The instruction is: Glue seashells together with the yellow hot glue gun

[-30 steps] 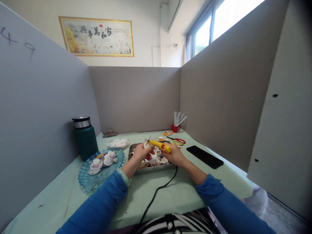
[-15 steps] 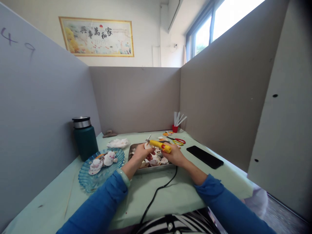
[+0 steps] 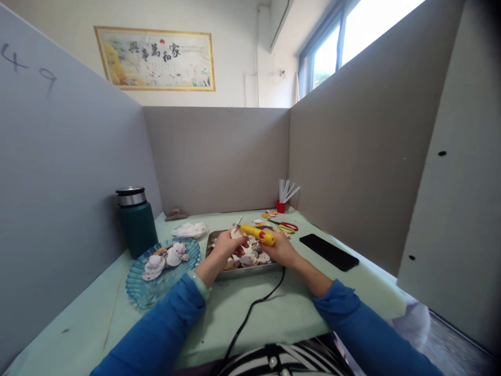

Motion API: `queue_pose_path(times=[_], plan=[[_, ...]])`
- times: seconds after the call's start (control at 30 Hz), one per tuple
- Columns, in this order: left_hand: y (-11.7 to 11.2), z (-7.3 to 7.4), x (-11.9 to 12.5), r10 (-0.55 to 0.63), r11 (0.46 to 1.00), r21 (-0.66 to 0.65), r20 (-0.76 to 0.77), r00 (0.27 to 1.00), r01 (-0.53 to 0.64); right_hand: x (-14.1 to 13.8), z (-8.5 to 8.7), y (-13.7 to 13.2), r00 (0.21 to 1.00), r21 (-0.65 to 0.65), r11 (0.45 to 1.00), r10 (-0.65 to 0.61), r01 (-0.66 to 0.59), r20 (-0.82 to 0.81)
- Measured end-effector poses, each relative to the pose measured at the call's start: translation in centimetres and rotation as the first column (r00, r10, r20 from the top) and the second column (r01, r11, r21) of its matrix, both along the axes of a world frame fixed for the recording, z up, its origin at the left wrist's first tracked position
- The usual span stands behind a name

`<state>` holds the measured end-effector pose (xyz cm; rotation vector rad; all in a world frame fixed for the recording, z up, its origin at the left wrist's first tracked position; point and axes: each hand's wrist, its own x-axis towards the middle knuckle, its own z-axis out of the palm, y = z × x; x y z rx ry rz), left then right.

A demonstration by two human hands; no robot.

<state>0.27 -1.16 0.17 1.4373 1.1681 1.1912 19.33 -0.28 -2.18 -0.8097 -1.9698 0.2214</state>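
Head view: left hand pinches white rounded shell, right hand grips yellow tubular plastic tool; best brace both, angle gently.

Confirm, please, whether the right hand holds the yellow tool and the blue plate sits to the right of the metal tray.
Not quite: the head view shows the blue plate to the left of the metal tray. The right hand does hold the yellow tool.
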Motion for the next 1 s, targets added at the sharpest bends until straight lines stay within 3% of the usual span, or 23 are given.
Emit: queue_pose_path(times=[1.0], plan=[[-0.25, 0.26, 0.12, 0.018, 1.000, 0.006, -0.016, 1.000, -0.018, -0.01, -0.07, 0.08, 1.000, -0.004, 1.000, -0.010, 0.010, -0.008]])
